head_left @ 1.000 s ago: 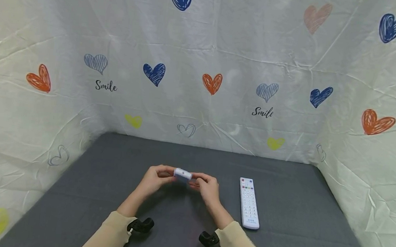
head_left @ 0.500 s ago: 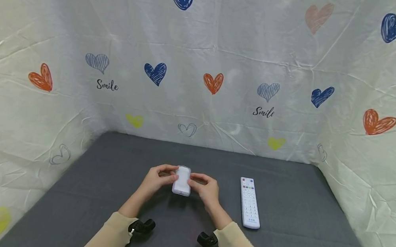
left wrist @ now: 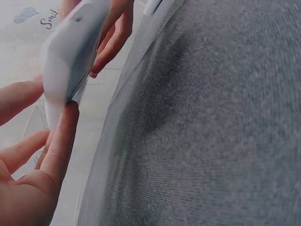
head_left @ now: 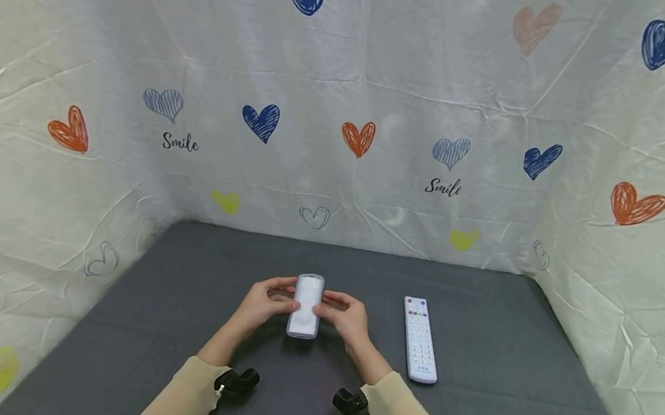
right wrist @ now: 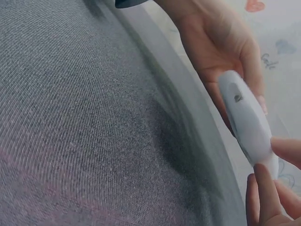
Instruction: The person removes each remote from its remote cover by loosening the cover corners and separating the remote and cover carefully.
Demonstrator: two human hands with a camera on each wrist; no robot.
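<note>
Between both hands, a small white remote control [head_left: 306, 306] is held up above the dark cloth, a plain pale face towards the head camera. My left hand [head_left: 263, 301] pinches its left edge, thumb on the near face and fingers behind. On the opposite edge my right hand [head_left: 346, 312] pinches it in the same manner. The left wrist view shows the remote control [left wrist: 70, 61] edge-on, with a small dark spot on its end. That spot also appears on the remote control [right wrist: 247, 120] in the right wrist view.
A longer white remote control [head_left: 420, 339] with several buttons lies on the dark grey cloth [head_left: 492, 356], right of my right hand. White sheeting [head_left: 394, 193] printed with hearts stands around the back and sides. Black wrist cameras [head_left: 238, 380] sit at both cuffs.
The small remote control has tilted from end-on to showing its long face, its top edge turning upward. Both hands have kept hold of it and barely moved.
</note>
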